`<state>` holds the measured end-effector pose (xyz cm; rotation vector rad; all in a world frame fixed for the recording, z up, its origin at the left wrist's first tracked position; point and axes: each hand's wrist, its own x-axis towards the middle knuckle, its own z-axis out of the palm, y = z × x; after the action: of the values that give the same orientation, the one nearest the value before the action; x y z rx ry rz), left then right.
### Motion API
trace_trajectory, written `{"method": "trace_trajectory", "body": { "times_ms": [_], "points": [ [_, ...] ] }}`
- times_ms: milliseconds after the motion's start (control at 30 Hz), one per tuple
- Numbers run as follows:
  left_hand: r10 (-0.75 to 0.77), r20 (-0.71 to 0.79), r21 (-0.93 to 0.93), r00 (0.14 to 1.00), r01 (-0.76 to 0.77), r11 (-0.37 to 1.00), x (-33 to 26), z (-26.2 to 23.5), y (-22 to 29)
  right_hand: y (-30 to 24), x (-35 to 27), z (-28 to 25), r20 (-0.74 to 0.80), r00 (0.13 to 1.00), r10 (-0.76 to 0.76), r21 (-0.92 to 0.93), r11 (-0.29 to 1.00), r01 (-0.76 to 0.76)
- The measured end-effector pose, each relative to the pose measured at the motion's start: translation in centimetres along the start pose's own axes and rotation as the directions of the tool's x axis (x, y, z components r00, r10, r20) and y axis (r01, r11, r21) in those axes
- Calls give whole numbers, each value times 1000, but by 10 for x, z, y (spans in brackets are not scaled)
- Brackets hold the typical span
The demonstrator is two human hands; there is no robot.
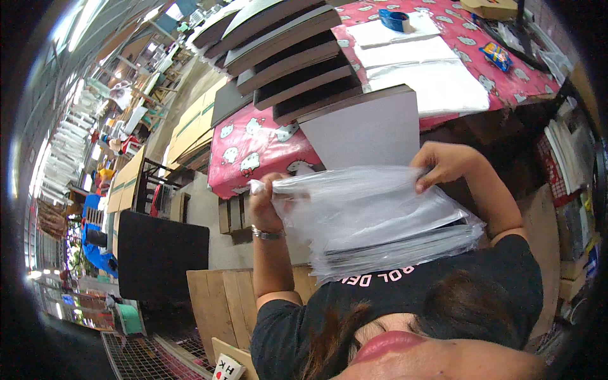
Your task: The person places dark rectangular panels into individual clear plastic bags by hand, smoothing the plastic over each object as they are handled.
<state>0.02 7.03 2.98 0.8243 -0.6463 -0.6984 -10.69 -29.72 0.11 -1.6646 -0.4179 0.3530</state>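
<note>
A sheet of clear plastic wrap or bag (373, 196) stretches between my two hands in front of my chest. My left hand (266, 204), with a metal watch on its wrist, is closed on the bunched left end of the plastic. At the upper right, my right hand (443, 163) pinches the edge between thumb and fingers. Below the sheet, against my shirt, lies a thick bundle of layered clear plastic (399, 248) with greyish edges; what is inside it I cannot make out. Just beyond the plastic, a light grey panel (367, 130) leans at the table's near edge.
Dark-edged panels (297, 63) lie overlapped on a table with a pink patterned cover (253, 149). White sheets (424, 85) carry a blue tape roll (395, 21); a colourful packet (496, 57) lies right. A black square board (163, 253) stands left, near a person in blue (94, 237).
</note>
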Motion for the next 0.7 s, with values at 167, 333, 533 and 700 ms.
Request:
{"method": "trace_trajectory", "body": {
  "times_ms": [167, 333, 533, 700],
  "points": [
    [-581, -140, 774, 802, 455, 441, -1, 18, -57, -11, 10, -10, -521, 730, -443, 474, 562, 679],
    [-199, -149, 240, 969, 231, 943, -1, -24, -18, 12, 0, -13, -64, 996, -70, 433, 897, 91],
    [94, -574, 296, 813, 98, 950, 41, -17, -34, -23, -1, -31, -523, 808, -270, 309, 824, 475],
    [534, -356, 905, 767, 140, 401, 80, -50, -54, 8, 43, -15, -607, 474, -638, -781, 588, -210]
  ]
}}
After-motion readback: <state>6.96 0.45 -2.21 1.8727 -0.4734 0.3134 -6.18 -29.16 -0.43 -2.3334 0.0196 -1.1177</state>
